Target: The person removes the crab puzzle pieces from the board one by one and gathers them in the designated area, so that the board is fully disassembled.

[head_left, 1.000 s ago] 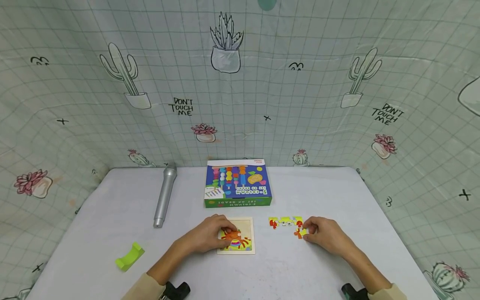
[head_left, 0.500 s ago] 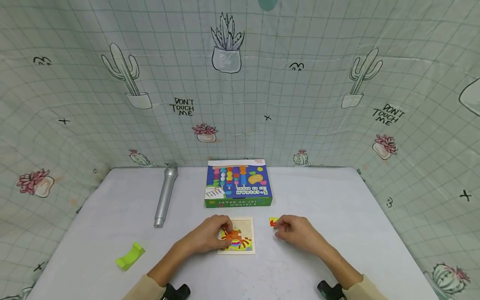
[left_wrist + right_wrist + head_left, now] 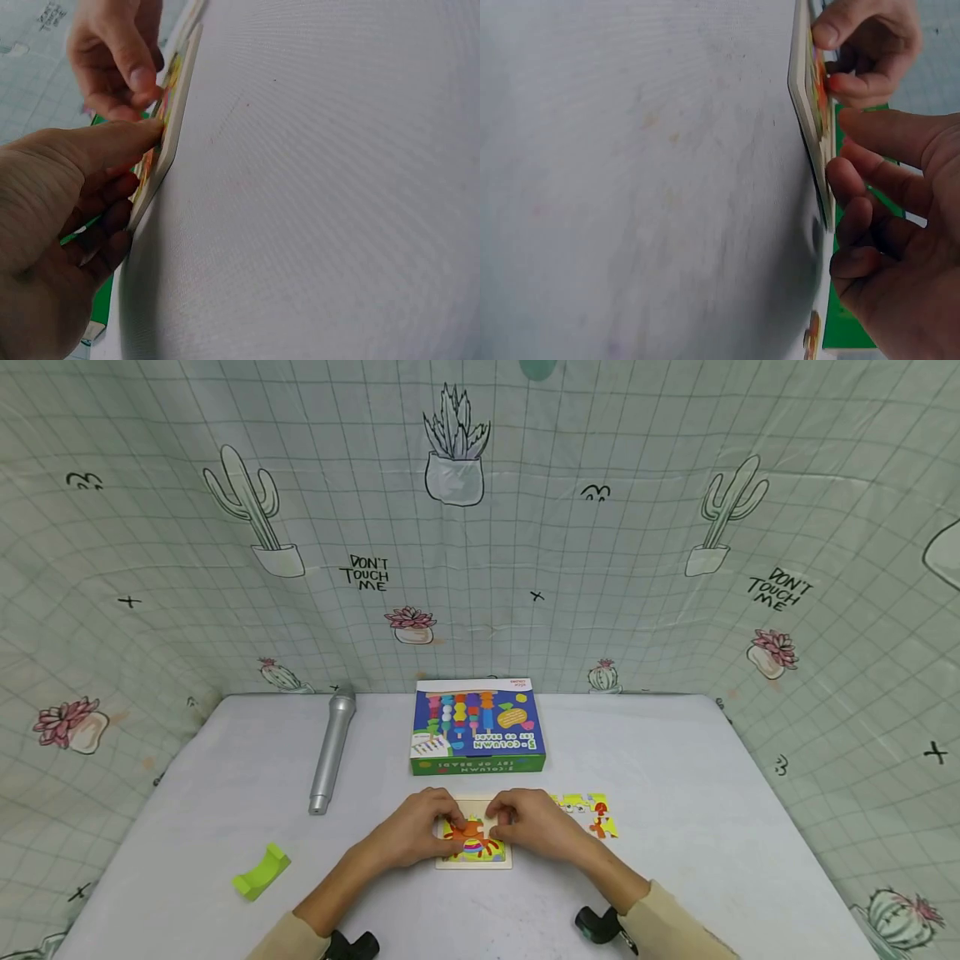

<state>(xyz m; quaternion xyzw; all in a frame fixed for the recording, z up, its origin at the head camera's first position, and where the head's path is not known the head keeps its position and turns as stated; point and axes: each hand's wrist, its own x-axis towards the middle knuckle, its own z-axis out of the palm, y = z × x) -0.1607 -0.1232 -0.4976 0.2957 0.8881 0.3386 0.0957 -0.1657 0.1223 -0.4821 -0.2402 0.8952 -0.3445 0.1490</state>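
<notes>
A small wooden tray jigsaw puzzle (image 3: pixel 480 863) with an orange cartoon picture lies between my hands; the tray's upper part is bare wood. My left hand (image 3: pixel 408 831) holds it at its left side, thumb and forefinger tips on the picture. My right hand (image 3: pixel 543 827) reaches over the tray's right side, its thumb and forefinger close to a gap in the picture, with no piece showing between them. In the right wrist view these fingertips (image 3: pixel 851 118) are just off the tray. Several loose puzzle pieces (image 3: pixel 602 828) lie right of the tray, partly hidden by my right hand.
A blue and green bead-set box (image 3: pixel 476 727) stands behind the tray. To its left lies a silver microphone-shaped tube (image 3: pixel 330 752). A lime green curved block (image 3: pixel 261 872) is at the front left. A patterned cloth (image 3: pixel 480 543) hangs behind the white table (image 3: pixel 637 735).
My right hand has moved left from the loose pieces to the tray. The orange and yellow piece it touched stays below the row. My left hand keeps its place on the puzzle.
</notes>
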